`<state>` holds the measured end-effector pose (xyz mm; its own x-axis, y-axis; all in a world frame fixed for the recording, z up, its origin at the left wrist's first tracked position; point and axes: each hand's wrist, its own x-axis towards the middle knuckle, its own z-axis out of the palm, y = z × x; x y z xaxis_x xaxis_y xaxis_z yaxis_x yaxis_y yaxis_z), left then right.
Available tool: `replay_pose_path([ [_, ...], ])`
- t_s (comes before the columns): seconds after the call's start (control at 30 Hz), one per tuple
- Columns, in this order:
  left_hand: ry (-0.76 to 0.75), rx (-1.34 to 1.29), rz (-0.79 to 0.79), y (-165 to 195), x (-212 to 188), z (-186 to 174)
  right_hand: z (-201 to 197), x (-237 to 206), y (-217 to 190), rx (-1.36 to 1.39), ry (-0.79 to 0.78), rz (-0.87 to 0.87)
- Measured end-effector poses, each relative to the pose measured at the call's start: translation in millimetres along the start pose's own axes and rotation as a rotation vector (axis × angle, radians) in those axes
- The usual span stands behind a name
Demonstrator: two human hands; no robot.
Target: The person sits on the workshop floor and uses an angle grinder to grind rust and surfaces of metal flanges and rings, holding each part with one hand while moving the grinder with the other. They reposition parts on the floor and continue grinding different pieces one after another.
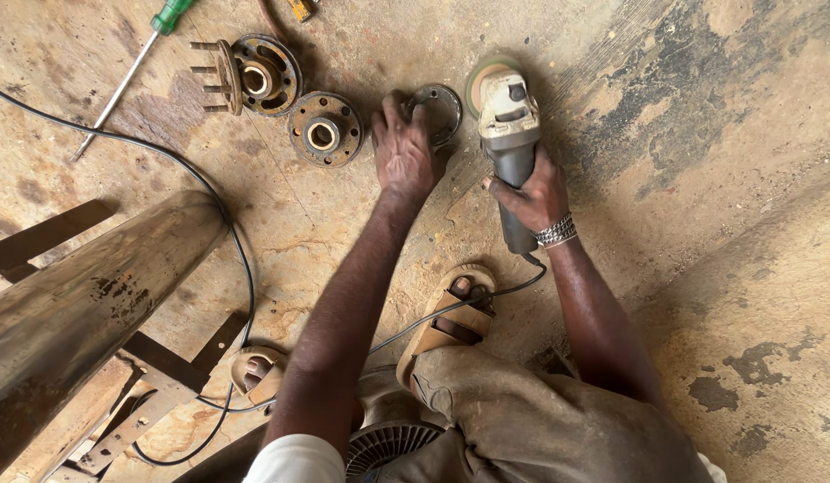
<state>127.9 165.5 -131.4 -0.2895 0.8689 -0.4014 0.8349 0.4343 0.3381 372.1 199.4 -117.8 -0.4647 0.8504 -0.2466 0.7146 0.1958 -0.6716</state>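
Observation:
My left hand point(402, 152) presses down on a small round metal flange point(440, 109) that lies on the concrete floor, its fingers over the near left side of the part. My right hand point(533, 192) grips the dark body of an angle grinder point(506, 121), which points away from me. The grinder's disc point(483, 79) stands just right of the flange, close to its edge; contact cannot be made out. A metal bracelet sits on my right wrist.
Two rusty wheel hubs point(324, 130) point(258, 76) lie left of the flange, one with studs. A green-handled screwdriver point(129, 73) lies far left. The black power cord point(236, 250) loops across the floor. A wooden bench point(84, 304) stands at left. My sandalled feet point(451, 317) are near.

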Motion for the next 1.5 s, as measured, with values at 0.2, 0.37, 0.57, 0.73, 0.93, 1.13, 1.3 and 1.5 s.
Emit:
replay_pose_path([
  [0.2,-0.002,-0.170,-0.056,-1.2,-5.5,4.5,-0.9,-13.8,2.2,0.016,-0.010,-0.026],
  [0.37,0.029,-0.192,-0.044,-0.7,-3.1,-4.2,5.2,-15.4,7.2,-0.019,-0.015,-0.030],
  [0.57,-0.002,-0.209,-0.077,0.3,-1.2,-5.2,10.2,-17.4,11.1,-0.046,-0.016,-0.017],
  [0.73,0.007,-0.225,-0.070,-0.4,-3.0,-6.3,9.0,-18.3,8.2,-0.050,-0.042,0.013],
  [0.93,0.011,-0.150,-0.060,-1.5,0.9,-2.9,6.0,-19.8,3.9,-0.024,-0.046,0.000],
  [1.13,0.002,-0.066,0.046,-11.8,8.3,-8.8,10.3,-9.0,7.6,-0.110,-0.032,-0.055],
  [1.3,0.033,-0.051,0.151,-14.9,9.4,-19.9,14.6,12.4,11.6,-0.109,-0.049,-0.064],
  [1.5,-0.031,0.011,0.179,-14.9,8.4,-26.9,13.8,40.2,-1.1,-0.095,-0.069,-0.069],
])
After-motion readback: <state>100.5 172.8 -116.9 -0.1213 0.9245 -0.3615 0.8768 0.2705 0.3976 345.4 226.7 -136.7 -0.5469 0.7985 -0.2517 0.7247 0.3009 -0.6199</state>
